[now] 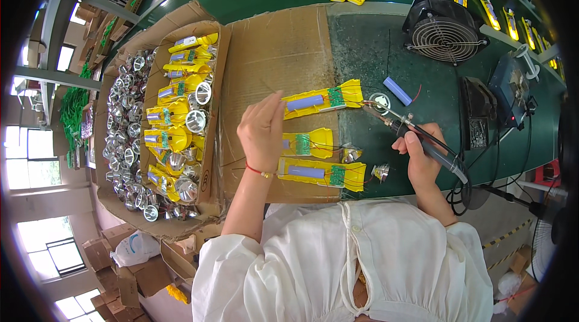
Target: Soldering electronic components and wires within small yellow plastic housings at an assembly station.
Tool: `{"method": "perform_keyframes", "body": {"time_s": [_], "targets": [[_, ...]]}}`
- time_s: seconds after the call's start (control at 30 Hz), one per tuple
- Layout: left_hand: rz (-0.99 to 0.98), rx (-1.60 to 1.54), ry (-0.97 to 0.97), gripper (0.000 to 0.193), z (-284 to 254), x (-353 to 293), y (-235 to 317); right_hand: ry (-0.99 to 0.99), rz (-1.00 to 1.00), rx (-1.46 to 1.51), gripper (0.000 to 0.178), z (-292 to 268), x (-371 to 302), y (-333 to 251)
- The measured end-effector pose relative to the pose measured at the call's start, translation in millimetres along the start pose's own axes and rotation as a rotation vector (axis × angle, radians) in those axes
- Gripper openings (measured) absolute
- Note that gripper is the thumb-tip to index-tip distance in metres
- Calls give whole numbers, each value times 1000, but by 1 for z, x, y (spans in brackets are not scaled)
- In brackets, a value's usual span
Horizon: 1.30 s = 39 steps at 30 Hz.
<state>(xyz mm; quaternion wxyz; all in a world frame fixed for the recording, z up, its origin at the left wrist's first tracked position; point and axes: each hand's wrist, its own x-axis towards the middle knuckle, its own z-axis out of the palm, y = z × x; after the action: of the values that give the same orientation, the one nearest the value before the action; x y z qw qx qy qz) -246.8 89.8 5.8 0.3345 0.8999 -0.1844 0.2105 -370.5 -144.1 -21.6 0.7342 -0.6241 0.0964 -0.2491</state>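
Note:
My right hand [424,152] grips a soldering iron [427,146] with a thin metal feed tube alongside. Its tip reaches the right end of a yellow housing [350,94], beside a round reflector [380,104]. That housing holds a blue-violet battery cell [305,104], a green circuit board [336,96] and thin wires. At the housing's left end is my left hand [261,132], its fingers stretched out and close together; whether they touch it I cannot make out. Nearer me lie two more wired housings [316,143] [322,175], their left ends partly behind my left hand and wrist.
On the left, a cardboard box [211,135] holds several wired yellow housings beside many silver reflectors [129,135]. A loose battery cell [398,91] lies right of the cardboard sheet [259,44]. Behind stands a black fan [445,35]; a blue soldering station [509,90] stands right.

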Motion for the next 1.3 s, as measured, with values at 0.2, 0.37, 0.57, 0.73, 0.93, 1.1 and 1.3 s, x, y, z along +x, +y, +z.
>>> {"method": "perform_keyframes", "body": {"time_s": [0.2,0.37,0.57,0.73,0.93,1.1,1.3], "targets": [[92,-184,-124,7,25,13,23,-47,-5,-23,13,3,5,-2],[265,-152,-195,6,36,14,15,-73,6,-78,13,6,10,-2],[268,-158,-240,6,39,9,14,-101,60,-73,12,9,15,1],[226,-139,-231,8,40,8,12,-115,126,-64,12,14,19,0],[241,-152,-229,8,42,7,9,-99,174,-38,11,14,25,4],[233,-163,-236,7,42,6,10,-106,196,-56,11,17,29,0],[181,-220,-233,8,43,4,10,-115,213,-77,10,16,32,0]]}}
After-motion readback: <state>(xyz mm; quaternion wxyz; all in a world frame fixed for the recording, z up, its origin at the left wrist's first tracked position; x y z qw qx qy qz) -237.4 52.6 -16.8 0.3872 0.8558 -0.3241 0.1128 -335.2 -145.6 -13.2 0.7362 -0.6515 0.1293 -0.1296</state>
